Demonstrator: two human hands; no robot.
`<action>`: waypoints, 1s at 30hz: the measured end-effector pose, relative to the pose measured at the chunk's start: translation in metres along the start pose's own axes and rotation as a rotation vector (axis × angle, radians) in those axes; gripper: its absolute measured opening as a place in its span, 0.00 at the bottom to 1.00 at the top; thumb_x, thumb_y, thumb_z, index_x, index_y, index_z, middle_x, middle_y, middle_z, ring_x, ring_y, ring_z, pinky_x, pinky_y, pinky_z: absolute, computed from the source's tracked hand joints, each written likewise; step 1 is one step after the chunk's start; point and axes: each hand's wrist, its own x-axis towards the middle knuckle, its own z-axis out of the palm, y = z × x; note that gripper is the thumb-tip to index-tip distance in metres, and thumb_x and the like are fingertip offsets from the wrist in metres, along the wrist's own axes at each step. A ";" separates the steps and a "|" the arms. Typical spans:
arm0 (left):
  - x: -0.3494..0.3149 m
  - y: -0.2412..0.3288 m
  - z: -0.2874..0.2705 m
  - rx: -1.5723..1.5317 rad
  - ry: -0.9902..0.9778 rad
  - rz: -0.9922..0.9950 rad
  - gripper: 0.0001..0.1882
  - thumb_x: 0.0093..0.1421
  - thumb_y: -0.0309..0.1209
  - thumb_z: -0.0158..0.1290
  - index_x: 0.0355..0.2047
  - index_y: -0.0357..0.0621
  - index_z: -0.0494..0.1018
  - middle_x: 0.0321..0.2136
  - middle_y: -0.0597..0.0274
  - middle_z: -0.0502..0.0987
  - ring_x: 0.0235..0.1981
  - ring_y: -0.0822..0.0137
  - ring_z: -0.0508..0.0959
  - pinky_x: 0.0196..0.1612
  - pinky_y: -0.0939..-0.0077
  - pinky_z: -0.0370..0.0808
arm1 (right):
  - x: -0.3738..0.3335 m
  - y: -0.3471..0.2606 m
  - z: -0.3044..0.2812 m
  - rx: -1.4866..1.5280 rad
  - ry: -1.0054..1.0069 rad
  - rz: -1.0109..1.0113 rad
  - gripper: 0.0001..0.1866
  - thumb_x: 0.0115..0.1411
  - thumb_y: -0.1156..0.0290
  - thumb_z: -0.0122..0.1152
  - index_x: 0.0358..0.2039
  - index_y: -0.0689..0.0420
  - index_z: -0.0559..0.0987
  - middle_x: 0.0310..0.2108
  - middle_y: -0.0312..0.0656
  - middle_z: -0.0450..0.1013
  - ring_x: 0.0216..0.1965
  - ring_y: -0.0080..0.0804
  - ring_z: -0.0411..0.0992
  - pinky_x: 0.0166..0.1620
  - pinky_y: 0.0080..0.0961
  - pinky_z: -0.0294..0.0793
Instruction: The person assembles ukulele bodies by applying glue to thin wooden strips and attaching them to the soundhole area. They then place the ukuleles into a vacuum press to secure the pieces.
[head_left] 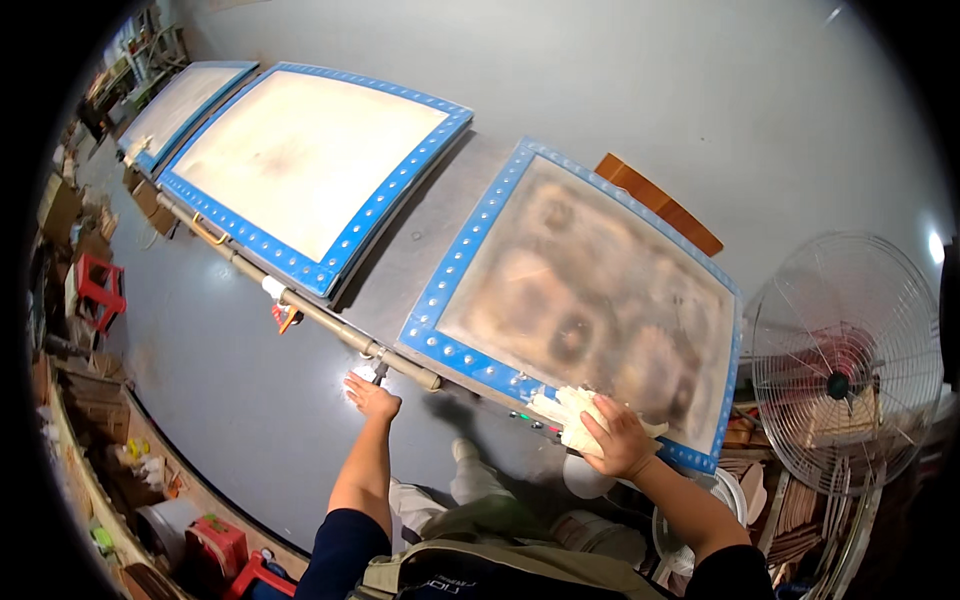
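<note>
My right hand [622, 440] is closed on a crumpled cream cloth [580, 418], pressed at the near blue edge of a framed panel. That panel [610, 290] has a blue border with a row of silver studs and a translucent sheet blotched with brown and dark patches. My left hand [374, 397] hangs in front of the bench, fingers stretched out and apart. Just beyond it, a small black handle [380, 372] sits below a beige pipe [400, 370]. I cannot tell whether the fingertips touch the handle.
Left along the bench stands a second blue-framed panel [310, 150] with a pale sheet, then a third [185, 105]. A wire-caged fan [838, 385] stands at right. A wooden board [660, 203] leans behind the near panel. Red stools [100, 290] and a crate [215, 545] are at left.
</note>
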 end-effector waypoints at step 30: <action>-0.173 -0.364 -0.043 -0.240 0.099 -0.763 0.60 0.41 0.39 0.68 0.65 0.31 0.40 0.64 0.40 0.48 0.66 0.48 0.48 0.66 0.58 0.51 | -0.011 -0.003 0.000 -0.092 -0.060 -0.024 0.44 0.41 0.56 0.68 0.60 0.53 0.64 0.60 0.54 0.56 0.57 0.50 0.60 0.56 0.42 0.59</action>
